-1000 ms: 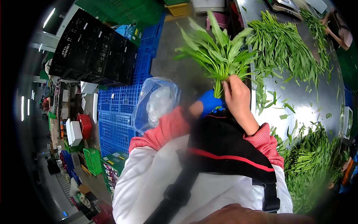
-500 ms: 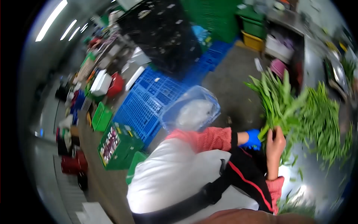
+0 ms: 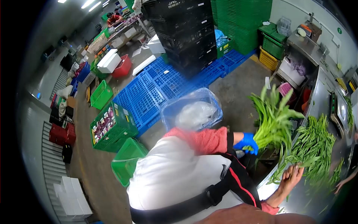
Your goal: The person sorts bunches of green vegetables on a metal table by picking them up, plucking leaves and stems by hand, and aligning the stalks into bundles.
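Note:
My left hand (image 3: 247,144), in a blue glove, is closed around the stems of a bunch of leafy greens (image 3: 270,125). The leaves fan out up and to the right, a little blurred. My bare right hand (image 3: 292,178) is lower right, above the metal table (image 3: 298,203), its fingers pinched on a single green leaf (image 3: 309,162). Just beyond it lies a loose pile of long-leaved greens (image 3: 315,143) on the table. The two hands are apart.
A plastic-lined tub (image 3: 192,112) stands beside me on the floor. Blue pallets (image 3: 149,87) and stacked black crates (image 3: 184,35) lie beyond. A scale (image 3: 337,110) sits on the table. Another person's hand (image 3: 342,184) shows at the right edge. Green crates (image 3: 128,160) stand at left.
My hands have separated: the right moved down and right, away from the bunch, with a leaf in its fingers. The left still grips the bunch. The view has shifted and sharpened.

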`<state>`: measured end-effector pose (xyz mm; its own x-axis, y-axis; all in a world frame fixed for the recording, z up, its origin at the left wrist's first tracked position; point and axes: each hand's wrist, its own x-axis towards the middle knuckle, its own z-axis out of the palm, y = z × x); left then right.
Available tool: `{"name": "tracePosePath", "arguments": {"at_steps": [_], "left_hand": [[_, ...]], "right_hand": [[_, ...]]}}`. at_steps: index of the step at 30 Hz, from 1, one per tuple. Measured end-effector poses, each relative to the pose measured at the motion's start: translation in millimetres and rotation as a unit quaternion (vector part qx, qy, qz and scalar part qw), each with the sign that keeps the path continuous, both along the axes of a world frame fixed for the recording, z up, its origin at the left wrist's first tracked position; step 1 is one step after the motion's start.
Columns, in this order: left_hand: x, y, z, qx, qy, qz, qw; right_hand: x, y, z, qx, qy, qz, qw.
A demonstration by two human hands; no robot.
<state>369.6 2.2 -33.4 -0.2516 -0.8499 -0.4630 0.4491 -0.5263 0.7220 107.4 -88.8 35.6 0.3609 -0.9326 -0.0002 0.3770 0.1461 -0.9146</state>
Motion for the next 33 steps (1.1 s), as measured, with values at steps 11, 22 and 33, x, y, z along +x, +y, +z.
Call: {"name": "tracePosePath", "arguments": {"at_steps": [11,22,33], "left_hand": [[62,10,19,-0.007,-0.032,0.061,0.998],[55,-46,63,-0.274,-0.47,0.099,0.833],[48,-187,111,-0.386,-0.887,-0.089,0.236]], "right_hand": [[-37,24,-88,-0.093,0.272,0.012,0.958],[-122,41,-102,-0.123,0.637,0.028,0.76],[-122,54,-71,-0.139,0.745,-0.139,0.637]]}}
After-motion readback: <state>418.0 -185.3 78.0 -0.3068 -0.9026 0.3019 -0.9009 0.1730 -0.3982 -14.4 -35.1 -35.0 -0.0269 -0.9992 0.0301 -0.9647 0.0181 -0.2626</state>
